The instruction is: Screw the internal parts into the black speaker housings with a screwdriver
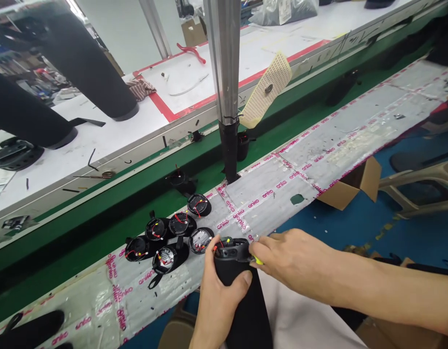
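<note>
My left hand [224, 300] is wrapped round a black cloth-covered speaker body [248, 310], a tube standing near my lap with its open end up. Red wires and a bit of yellow-green show inside its black plastic rim [233, 252]. At the right of that rim, my right hand [282, 254] is closed in a pinch on a small yellow-green piece [258, 260]. Its kind is mostly hidden by the fingers. Beyond my left hand, several short black round housings [168, 259] with red wires in their open ends lie on the taped bench.
A metal post [226, 72] rises from the far side of the bench [267, 198], with a perforated cream strip [267, 89] fixed to it. Behind runs a green conveyor [100, 208]. Tall black tubes [86, 63] stand on the white table; red-handled pliers [191, 52] lie there.
</note>
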The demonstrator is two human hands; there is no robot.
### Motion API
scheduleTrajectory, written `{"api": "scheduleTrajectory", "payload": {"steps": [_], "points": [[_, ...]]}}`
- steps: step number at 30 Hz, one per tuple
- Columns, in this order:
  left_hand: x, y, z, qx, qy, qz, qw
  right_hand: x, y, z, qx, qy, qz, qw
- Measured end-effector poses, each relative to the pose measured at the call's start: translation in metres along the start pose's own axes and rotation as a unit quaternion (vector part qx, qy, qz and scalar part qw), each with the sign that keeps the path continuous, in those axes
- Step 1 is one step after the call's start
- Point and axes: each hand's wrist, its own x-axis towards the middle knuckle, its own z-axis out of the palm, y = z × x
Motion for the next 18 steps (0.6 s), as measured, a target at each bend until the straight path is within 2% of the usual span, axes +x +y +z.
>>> {"api": "scheduleTrajectory", "payload": {"steps": [12, 18], "points": [[-0.01, 0.013, 0.013, 0.047, 0.059, -0.017, 0.997, -0.001, -0.002, 0.002, -0.067, -0.023, -0.052, 0.996], [-0.015, 0.009, 0.016, 0.088, 0.081, -0.011, 0.993, -0.003, -0.005, 0.001, -0.073, -0.014, -0.037, 0.997]]}}
